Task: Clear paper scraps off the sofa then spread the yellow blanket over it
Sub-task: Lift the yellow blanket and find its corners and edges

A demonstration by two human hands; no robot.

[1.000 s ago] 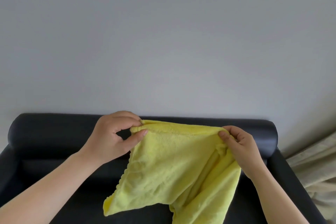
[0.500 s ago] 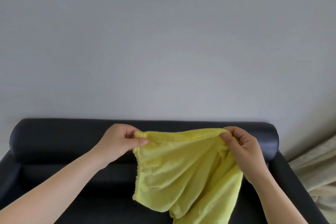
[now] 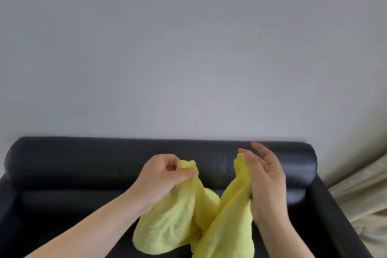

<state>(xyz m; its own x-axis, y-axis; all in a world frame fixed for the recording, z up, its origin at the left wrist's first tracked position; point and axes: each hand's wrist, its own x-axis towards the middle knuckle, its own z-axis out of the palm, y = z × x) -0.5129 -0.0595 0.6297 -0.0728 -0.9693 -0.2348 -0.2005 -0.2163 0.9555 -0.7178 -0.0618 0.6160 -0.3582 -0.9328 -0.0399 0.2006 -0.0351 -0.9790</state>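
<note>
Running off the frame at 6 o'clock, the blanket [image 3: 167, 226] is cut off below and softly blurred. Yellow and fuzzy, it hangs in two bunched lobes above the sofa [image 3: 83, 159] seat. The left hand [image 3: 161, 178] pinches its 10 o'clock corner. The right hand [image 3: 268, 182], at 2 o'clock, shows straight fingers with the thumb hidden behind cloth, so its grip cannot be told.

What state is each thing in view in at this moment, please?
black sofa: uncovered.
yellow blanket: bunched, held above it, not spread.
left hand: pinches one blanket end.
right hand: fingers straight against the other end; grip unclear.
</note>
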